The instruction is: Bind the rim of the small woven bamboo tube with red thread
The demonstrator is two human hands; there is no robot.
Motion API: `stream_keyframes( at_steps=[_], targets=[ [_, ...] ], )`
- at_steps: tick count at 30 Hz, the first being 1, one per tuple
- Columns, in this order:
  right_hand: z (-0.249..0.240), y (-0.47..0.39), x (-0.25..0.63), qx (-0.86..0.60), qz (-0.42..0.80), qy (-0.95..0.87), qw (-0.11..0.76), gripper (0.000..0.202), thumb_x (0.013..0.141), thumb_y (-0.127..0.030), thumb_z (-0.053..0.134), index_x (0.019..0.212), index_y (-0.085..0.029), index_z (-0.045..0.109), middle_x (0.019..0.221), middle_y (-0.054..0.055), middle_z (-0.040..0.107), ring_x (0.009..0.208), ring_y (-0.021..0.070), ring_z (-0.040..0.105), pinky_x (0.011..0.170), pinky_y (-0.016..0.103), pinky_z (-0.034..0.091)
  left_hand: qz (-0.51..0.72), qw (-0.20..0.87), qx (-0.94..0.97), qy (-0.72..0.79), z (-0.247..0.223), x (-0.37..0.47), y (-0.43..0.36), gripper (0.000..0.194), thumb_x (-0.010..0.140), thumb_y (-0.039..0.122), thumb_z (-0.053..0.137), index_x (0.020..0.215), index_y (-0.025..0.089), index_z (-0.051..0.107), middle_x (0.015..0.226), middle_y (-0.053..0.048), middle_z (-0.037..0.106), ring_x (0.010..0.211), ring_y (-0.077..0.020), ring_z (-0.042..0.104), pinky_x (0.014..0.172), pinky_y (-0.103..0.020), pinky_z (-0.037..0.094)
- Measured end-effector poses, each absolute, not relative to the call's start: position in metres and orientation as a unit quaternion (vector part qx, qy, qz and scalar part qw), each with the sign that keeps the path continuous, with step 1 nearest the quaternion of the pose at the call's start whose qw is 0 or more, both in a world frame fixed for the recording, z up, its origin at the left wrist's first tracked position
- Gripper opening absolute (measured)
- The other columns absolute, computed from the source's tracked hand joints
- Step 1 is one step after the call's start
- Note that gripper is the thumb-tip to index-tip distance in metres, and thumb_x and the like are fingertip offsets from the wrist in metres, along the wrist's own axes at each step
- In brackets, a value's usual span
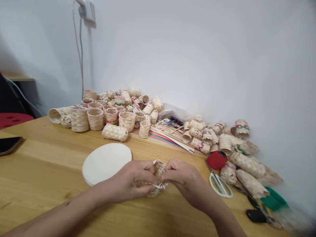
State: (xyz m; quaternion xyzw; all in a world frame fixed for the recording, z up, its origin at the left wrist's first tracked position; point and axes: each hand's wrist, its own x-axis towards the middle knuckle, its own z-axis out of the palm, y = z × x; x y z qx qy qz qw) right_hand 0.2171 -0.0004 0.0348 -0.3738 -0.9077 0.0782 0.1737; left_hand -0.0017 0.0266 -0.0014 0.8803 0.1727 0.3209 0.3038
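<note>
A small woven basket [159,168] is held between my two hands over the front of the table, its open mouth tilted toward me. My left hand [138,177] is closed on its left side, fingers wrapped round the wall and rim. At the right side of the rim, my right hand [181,176] pinches the edge, where a thin white strip runs along the mouth. Whether the right fingers hold the strip or the wall itself is hidden. Just behind my left hand lies a round white disc [107,163].
Several finished woven baskets [95,119] stand at the back left, with flat coloured strips [170,140] beside them. More baskets [248,163] are heaped at the right. Near my right hand lie white-handled scissors [220,186] and a red roll [217,160]. A phone [10,145] rests far left.
</note>
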Motion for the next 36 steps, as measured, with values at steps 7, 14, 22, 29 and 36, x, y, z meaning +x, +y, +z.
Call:
stream_keyframes(
  at_steps=[7,14,22,29,36],
  targets=[
    [0.044,0.005,0.215,-0.363,0.116,-0.913,0.145,0.02,0.094,-0.017,0.053,0.082,-0.023,0.068,0.081,-0.002,0.059,0.078,0.0107,0.053,0.065,0.02,0.033,0.319,0.422,0.83,0.174,-0.005,-0.002,0.029,0.013,0.085,0.022,0.062,0.082,0.015,0.072,0.079,-0.003,0.058,0.076,-0.0143,0.055,0.066,-0.021,0.041],
    [0.044,0.006,0.215,-0.372,0.141,-0.904,0.157,0.022,0.093,-0.013,0.053,0.083,-0.023,0.07,0.081,-0.002,0.061,0.079,0.0106,0.055,0.068,0.018,0.036,0.329,0.439,0.818,0.172,0.002,0.0,0.029,0.016,0.084,0.021,0.061,0.076,0.012,0.071,0.075,-0.003,0.055,0.073,-0.0138,0.053,0.065,-0.022,0.039],
    [0.044,0.006,0.215,-0.386,0.139,-0.899,0.152,0.021,0.091,-0.012,0.055,0.083,-0.023,0.071,0.08,-0.002,0.06,0.078,0.0111,0.055,0.067,0.018,0.035,0.321,0.44,0.82,0.178,-0.005,-0.001,0.033,0.016,0.084,0.022,0.061,0.079,0.012,0.071,0.076,-0.003,0.055,0.074,-0.0144,0.053,0.065,-0.022,0.039],
    [0.044,0.01,0.214,-0.365,0.163,-0.904,0.152,0.02,0.092,-0.015,0.055,0.082,-0.021,0.071,0.079,-0.001,0.059,0.077,0.0111,0.054,0.066,0.019,0.035,0.308,0.431,0.827,0.189,-0.003,-0.002,0.031,0.018,0.085,0.026,0.06,0.078,0.013,0.071,0.077,-0.003,0.055,0.074,-0.0141,0.053,0.065,-0.022,0.039],
    [0.048,0.014,0.212,-0.343,0.193,-0.909,0.139,0.023,0.093,-0.021,0.054,0.078,-0.021,0.072,0.07,-0.002,0.06,0.073,0.0123,0.053,0.065,0.021,0.035,0.308,0.419,0.833,0.19,-0.003,-0.002,0.03,0.02,0.087,0.029,0.06,0.078,0.015,0.072,0.077,-0.002,0.056,0.073,-0.0137,0.053,0.065,-0.022,0.04]
  ],
)
